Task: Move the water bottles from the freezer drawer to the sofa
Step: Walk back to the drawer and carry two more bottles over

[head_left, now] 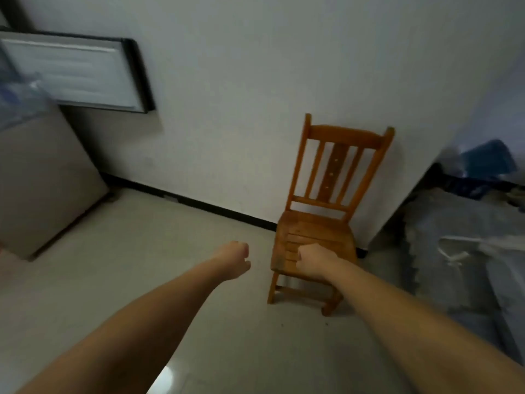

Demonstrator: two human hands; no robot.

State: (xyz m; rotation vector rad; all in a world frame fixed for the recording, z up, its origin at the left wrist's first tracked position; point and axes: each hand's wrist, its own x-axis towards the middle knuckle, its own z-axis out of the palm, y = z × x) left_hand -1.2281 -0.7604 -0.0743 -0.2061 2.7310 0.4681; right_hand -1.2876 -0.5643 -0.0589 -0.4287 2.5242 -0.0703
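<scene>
Curled into empty fists, left hand (233,258) and right hand (312,259), held out side by side before wooden chair (315,240) by the wall. No water bottles or sofa discernible; blurred fridge door (74,72) cut off at left, blurred heap (466,223) at right.

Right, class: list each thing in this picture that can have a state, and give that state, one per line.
Left hand: fist, holding nothing.
Right hand: fist, holding nothing.
Fridge door: swung open.
Wooden chair: upright against the wall, seat bare.
</scene>
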